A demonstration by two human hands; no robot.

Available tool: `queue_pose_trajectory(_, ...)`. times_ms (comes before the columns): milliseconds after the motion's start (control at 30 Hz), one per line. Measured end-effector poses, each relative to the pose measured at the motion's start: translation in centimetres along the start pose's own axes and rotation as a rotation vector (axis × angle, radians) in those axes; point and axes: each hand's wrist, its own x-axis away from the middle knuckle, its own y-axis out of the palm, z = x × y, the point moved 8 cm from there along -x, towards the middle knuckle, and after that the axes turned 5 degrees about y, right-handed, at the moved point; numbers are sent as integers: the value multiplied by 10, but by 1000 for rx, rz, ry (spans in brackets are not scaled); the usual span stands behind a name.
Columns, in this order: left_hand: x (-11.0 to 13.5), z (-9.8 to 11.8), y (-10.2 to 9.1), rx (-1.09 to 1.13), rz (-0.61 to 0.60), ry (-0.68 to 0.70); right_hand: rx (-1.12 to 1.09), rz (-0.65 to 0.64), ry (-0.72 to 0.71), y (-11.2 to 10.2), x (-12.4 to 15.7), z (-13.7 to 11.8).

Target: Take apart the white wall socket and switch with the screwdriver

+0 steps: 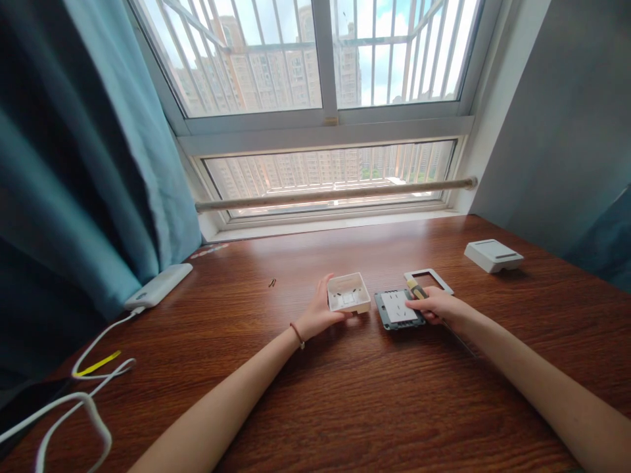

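Note:
My left hand [318,312] grips the near left side of a white open mounting box [348,293] that rests on the brown wooden table [345,394]. Right beside the box lies a socket module [398,307] with a white face in a dark frame. My right hand [438,305] rests on the module's right edge and is closed round a screwdriver [417,289] with a yellow and black handle. Just behind the module lies a white cover frame [430,278].
A small screw [271,282] lies left of the box. A white power bank [158,285] with white cables [83,387] sits at the left by a blue curtain [89,164]. Another white box [493,255] stands at the far right. A window and sill run along the back.

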Motion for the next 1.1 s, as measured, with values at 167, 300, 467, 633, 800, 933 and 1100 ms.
queue_pose_trajectory(167,-1,5,3,-76,-56,40,12,25,5,-2,0,1)
queue_pose_trajectory(300,1,1,7,-69,-120,31,30,29,12,-2,0,1)
queue_pose_trajectory(467,3,-5,12,-36,-176,30,65,19,10,-2,-1,1)
queue_pose_trajectory(633,4,-8,15,-64,-196,40,113,9,-2,-3,-1,2)
queue_pose_trajectory(800,4,-9,16,-127,-208,80,182,54,-30,-6,-2,0)
queue_pose_trajectory(933,4,-5,15,-166,-207,107,276,160,-71,-17,0,-10)
queue_pose_trajectory(1100,3,7,15,-214,-209,144,461,466,-120,-60,11,-32)
